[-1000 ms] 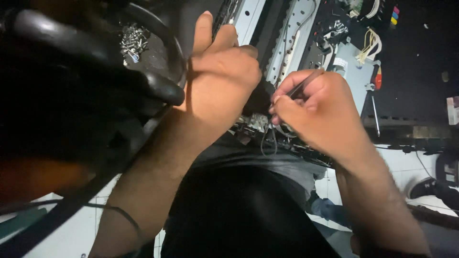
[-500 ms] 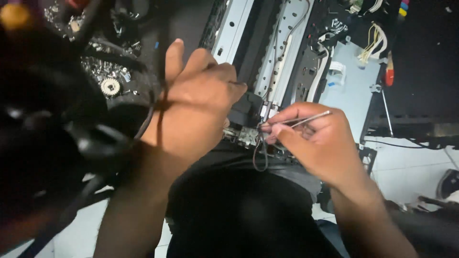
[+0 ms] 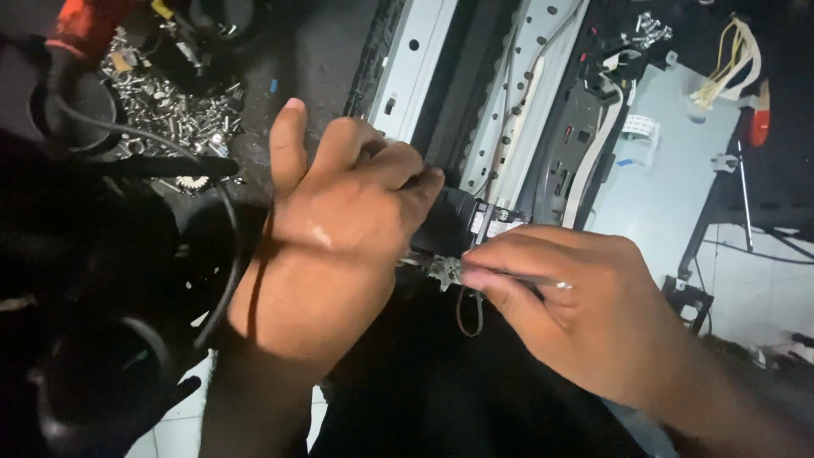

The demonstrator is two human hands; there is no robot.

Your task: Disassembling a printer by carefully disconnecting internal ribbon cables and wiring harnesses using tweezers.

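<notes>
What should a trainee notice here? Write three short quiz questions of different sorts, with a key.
1. True or false: the left hand rests with its fingers curled over a small black box-shaped part at the edge of the long silver perforated metal rail.
2. Multiple choice: the right hand pinches A) a thin metal tool shaft, B) a red cloth, C) a glass jar.
3. Fill in: the heap of loose silver screws lies to the ____ of the left hand in the picture.

Key: 1 true; 2 A; 3 upper left.
</notes>
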